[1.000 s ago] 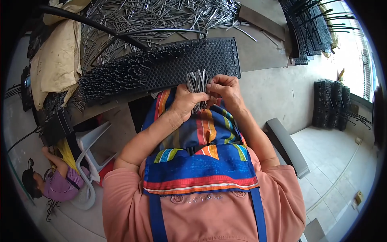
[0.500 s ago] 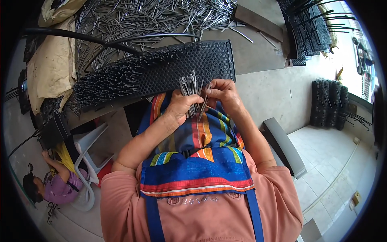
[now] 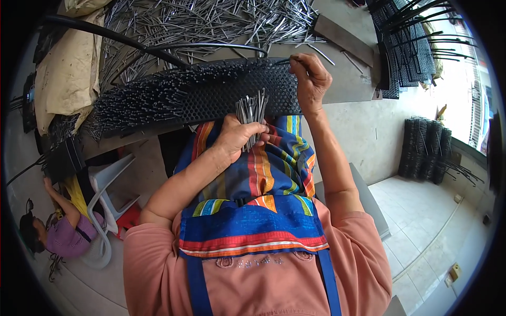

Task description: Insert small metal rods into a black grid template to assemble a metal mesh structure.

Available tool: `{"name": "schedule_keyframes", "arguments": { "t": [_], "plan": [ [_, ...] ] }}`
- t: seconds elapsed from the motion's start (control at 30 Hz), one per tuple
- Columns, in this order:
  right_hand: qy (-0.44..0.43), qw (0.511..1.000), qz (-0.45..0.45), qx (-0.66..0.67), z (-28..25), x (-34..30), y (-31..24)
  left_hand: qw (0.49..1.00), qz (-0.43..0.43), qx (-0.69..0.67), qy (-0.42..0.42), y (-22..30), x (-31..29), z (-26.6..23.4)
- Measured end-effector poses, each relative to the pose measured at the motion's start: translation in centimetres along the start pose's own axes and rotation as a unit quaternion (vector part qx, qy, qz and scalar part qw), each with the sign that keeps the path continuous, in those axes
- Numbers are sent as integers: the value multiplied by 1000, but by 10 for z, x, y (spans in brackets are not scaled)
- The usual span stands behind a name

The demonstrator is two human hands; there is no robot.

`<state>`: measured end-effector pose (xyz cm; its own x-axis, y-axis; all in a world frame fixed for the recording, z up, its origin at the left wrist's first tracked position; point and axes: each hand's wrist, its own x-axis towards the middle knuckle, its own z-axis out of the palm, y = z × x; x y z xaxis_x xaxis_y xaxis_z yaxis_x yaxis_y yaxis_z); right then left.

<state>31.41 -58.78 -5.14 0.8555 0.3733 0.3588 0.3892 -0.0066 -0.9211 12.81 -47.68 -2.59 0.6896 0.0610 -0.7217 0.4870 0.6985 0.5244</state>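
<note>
My left hand (image 3: 237, 138) is closed around an upright bundle of thin grey metal rods (image 3: 251, 110) above my lap. Just beyond it lies a long black perforated panel (image 3: 211, 100), curved by the lens. Many dark rods (image 3: 142, 100) stand in the holes across its left part and along its far edge; bare holes show in the middle and right. At the panel's far right corner my right hand (image 3: 313, 79) is raised, thumb and fingers pinched together. Whatever is in that pinch is too thin and dark to make out.
Loose metal rods (image 3: 211, 23) cover the table beyond the panel, under a black curved bar (image 3: 116, 37). A brown flat bar (image 3: 345, 34) lies at right. Paper sacks (image 3: 74, 68) stand left. Another person (image 3: 71, 231) sits at lower left by a grey chair (image 3: 100, 216).
My right hand has moved up and away from the bundle to the panel's far right corner. My left hand stays in place, gripping the rods.
</note>
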Motion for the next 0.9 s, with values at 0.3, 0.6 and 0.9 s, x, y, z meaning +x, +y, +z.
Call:
{"name": "schedule_keyframes", "arguments": {
  "t": [0.3, 0.6, 0.9],
  "plan": [
    [13, 999, -10, -29, 11, -1, 1, 1000, -4, -11, -7, 1, 5, 0],
    [-8, 992, -37, -124, 17, -10, 5, 999, 16, -41, -19, -3, 3, -4],
    [-29, 961, -77, -263, 20, -6, -6, 995, 8, -97, 12, 2, 0, -2]
  ]
}}
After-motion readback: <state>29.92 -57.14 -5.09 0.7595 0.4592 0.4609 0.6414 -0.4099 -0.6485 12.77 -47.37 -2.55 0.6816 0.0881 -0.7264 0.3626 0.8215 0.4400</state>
